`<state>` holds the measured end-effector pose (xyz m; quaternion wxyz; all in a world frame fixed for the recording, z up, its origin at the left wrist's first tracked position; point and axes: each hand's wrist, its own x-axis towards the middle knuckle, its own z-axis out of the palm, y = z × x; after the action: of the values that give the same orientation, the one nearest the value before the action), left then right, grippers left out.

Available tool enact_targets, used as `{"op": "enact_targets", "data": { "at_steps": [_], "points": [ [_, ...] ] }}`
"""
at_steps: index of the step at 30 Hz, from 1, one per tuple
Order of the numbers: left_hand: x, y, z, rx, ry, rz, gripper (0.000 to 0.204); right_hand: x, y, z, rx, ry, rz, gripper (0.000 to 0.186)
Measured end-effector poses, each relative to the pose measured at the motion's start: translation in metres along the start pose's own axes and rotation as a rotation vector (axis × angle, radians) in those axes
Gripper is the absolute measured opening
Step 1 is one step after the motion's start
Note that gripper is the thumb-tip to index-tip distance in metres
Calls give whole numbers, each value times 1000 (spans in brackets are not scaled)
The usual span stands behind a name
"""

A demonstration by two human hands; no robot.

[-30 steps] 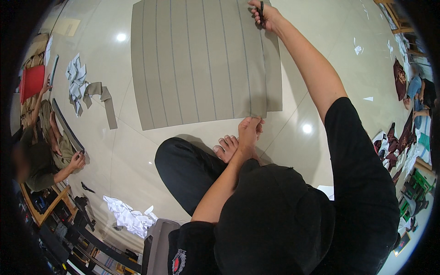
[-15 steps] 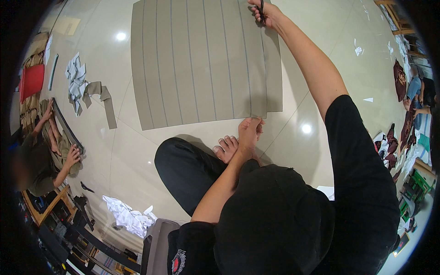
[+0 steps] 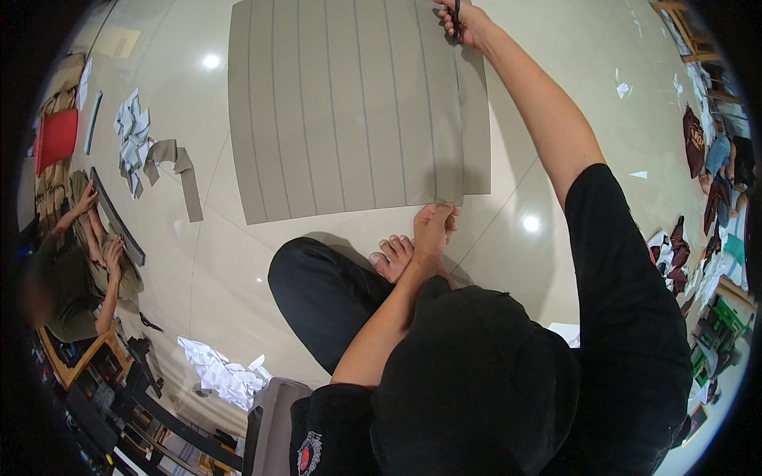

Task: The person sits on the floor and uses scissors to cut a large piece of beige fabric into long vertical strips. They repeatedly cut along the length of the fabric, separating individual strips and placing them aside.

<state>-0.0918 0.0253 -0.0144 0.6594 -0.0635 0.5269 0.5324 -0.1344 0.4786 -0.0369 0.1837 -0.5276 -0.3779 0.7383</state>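
A large grey-beige sheet of fabric with several dark parallel lines lies on the floor before me. My right hand is stretched to its far right part, fingers closed around black-handled scissors. The blades are hard to make out. From the scissors a cut line runs toward me, with a narrow strip of the same fabric on its right. My left hand pinches the sheet's near edge close to the right corner, at the near end of that line.
Fabric scraps and a curled strip lie on the left. Crumpled white material is nearer, beside a grey chair-like object. At far left a co-worker sits holding a long dark bar. Dark red bundles lie at right.
My two hands stay almost where they were, the right still on the scissors. The co-worker's nearer hand has slid up along the dark bar.
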Motion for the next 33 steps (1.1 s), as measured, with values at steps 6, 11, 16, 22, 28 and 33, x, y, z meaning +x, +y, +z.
{"op": "enact_targets", "data": {
  "at_steps": [6,11,16,22,28,33],
  "points": [
    [1,0,-1,14,-2,11,24,5,-6,3,-12,-11,5,37],
    [0,0,0,5,16,5,24,8,-8,3,-22,-20,16,37],
    [0,0,0,6,6,-1,25,12,-11,2,-27,-23,24,38],
    [-1,2,0,13,13,-9,25,13,-13,3,-31,-27,30,38],
    [1,0,-2,12,15,-8,25,15,-15,3,-34,-31,36,38],
    [2,-3,0,9,37,8,23,20,-20,2,-45,-36,39,39]
  ]
}}
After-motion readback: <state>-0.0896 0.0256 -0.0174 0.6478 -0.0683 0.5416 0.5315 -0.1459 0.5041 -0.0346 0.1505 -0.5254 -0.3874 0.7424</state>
